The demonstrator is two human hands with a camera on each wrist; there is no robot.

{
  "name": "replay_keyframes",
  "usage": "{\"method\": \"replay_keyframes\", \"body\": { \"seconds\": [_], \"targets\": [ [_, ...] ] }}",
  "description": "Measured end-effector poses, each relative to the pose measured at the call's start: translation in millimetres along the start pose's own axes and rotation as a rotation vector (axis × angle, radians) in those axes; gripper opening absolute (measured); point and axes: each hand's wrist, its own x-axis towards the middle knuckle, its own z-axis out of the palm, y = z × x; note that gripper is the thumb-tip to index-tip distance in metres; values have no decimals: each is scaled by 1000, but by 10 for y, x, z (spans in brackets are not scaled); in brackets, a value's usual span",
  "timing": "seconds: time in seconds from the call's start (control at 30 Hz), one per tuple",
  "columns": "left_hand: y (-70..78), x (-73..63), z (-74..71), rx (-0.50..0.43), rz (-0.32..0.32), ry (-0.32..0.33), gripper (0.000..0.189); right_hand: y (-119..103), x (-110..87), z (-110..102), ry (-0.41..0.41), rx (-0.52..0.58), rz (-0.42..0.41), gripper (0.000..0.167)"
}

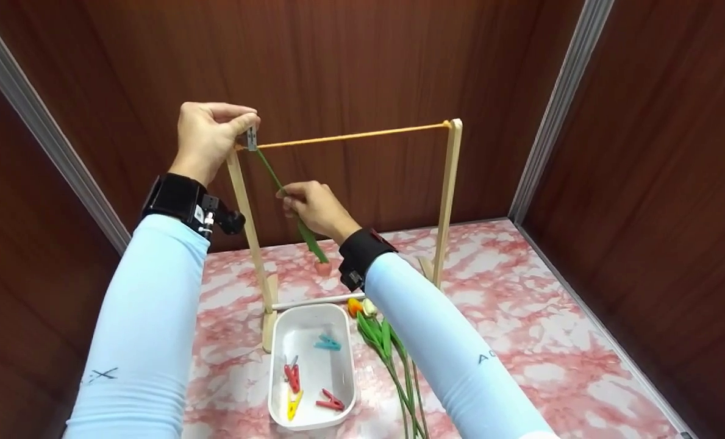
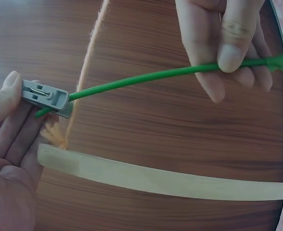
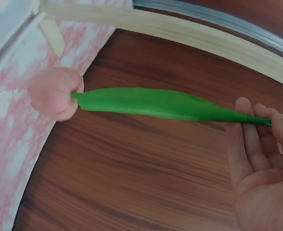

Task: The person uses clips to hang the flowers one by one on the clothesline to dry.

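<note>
My left hand (image 1: pixel 207 137) pinches a grey clothespin (image 2: pixel 46 97) at the left end of an orange string (image 1: pixel 356 136). The clothespin's tip overlaps both the string and the stem end of a pink artificial tulip in the left wrist view. My right hand (image 1: pixel 316 207) pinches that tulip's green stem (image 2: pixel 141 78) partway along. The tulip hangs slanting, its pink bloom (image 3: pixel 57 94) lowest and a long green leaf (image 3: pixel 146 103) just above the bloom. The string is tied between a left wooden post (image 1: pixel 249 225) and a right wooden post (image 1: pixel 449 195).
Below the string, a white tub (image 1: pixel 277 366) holds red, yellow and teal clothespins (image 1: pixel 328 342). Right of it lie more tulips, including an orange bloom (image 1: pixel 355 306) and a white bloom (image 1: pixel 369 306), partly under my right arm. A white bar (image 1: pixel 319 300) joins the posts low down. Brown panels surround the marbled tabletop (image 1: pixel 508 286).
</note>
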Motion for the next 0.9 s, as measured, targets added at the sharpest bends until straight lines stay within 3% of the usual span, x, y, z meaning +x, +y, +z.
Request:
{"method": "replay_keyframes", "body": {
  "seconds": [0.23,0.43,0.6,0.77,0.9],
  "targets": [
    [-24,4,29,32,-23,-1,12,-7,18,-1,28,29,-4,22],
    [-84,0,48,77,9,15,14,6,26,31,48,76,-4,19],
    [-131,10,32,85,28,-16,14,-1,38,49,62,117,6,20],
    [-196,10,16,26,28,-56,15,1,49,76,70,129,15,20],
    [-243,-5,17,-34,30,-53,16,12,53,103,68,142,19,20]
  ]
}}
